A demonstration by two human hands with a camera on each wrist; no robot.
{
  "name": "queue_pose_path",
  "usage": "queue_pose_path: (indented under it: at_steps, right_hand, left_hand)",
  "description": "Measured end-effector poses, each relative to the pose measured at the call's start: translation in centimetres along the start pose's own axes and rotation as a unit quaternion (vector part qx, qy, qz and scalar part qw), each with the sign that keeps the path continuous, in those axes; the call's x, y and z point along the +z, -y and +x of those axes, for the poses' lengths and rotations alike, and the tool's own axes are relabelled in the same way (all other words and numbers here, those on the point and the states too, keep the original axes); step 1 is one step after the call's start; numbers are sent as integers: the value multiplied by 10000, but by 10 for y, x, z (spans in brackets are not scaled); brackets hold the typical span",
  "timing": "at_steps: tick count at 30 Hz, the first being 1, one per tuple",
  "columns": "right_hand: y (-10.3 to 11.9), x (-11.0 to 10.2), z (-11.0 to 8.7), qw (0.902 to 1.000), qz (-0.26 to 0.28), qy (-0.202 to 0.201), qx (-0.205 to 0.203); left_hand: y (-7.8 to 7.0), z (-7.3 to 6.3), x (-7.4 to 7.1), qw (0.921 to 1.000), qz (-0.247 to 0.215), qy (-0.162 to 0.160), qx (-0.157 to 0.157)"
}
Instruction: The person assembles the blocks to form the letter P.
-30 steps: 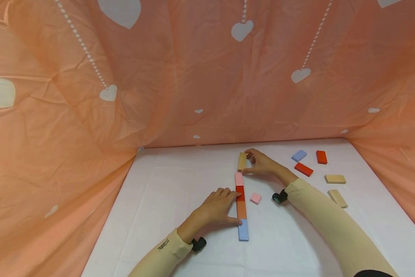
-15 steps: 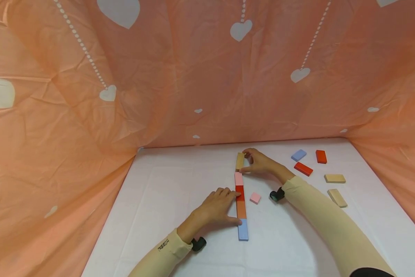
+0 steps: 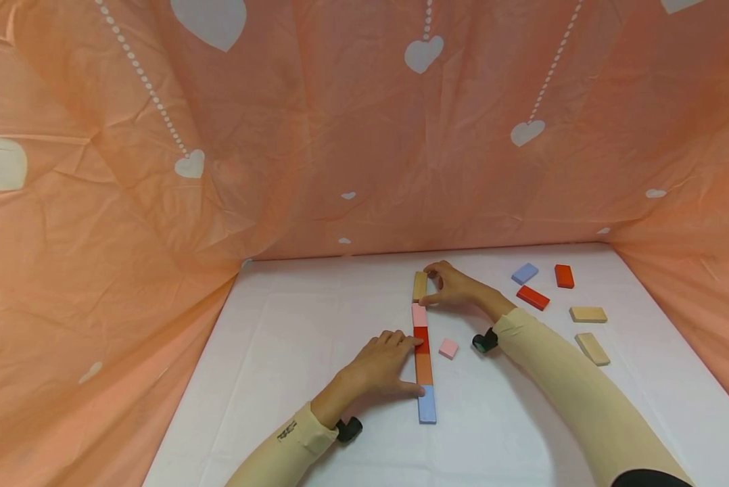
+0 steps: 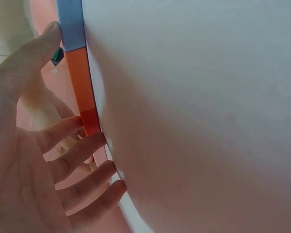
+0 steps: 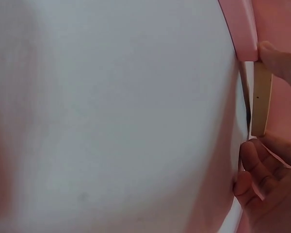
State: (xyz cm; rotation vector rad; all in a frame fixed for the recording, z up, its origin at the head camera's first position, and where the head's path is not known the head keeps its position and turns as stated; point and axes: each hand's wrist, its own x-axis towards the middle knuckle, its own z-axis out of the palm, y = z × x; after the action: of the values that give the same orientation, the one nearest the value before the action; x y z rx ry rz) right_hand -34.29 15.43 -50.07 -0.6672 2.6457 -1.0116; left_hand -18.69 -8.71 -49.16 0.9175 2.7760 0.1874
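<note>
A straight row of flat blocks runs away from the person on the white table. From the near end it has a blue block, an orange block, a red block and a pink block. My left hand lies along its left side, fingers spread, thumb at the blue block and index finger at the red one. At the far end my right hand pinches a plain wooden block between thumb and fingers. In the right wrist view this wooden block lines up beside the pink block's end.
A small pink square block lies right of the row. Farther right are a blue block, two red blocks and two wooden blocks. An orange curtain with white hearts borders the table's back and sides.
The right hand has shifted the wooden block left and slightly nearer, into line with the row's far end. The left hand and the other blocks have stayed in place.
</note>
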Motion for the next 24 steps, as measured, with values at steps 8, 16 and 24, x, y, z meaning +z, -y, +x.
queue_pose_path:
  at_steps: [8, 16, 24]
  right_hand:
    - [7, -3, -2, 9990, -37, 296, 328]
    - [7, -3, -1, 9983, -52, 424, 400]
    - [6, -2, 1, 9986, 0, 385, 355]
  left_hand:
    - [-1, 0, 0, 10000, 60, -3, 2]
    - [-1, 0, 1, 10000, 56, -6, -13]
    - [-2, -1, 2, 10000, 76, -17, 10]
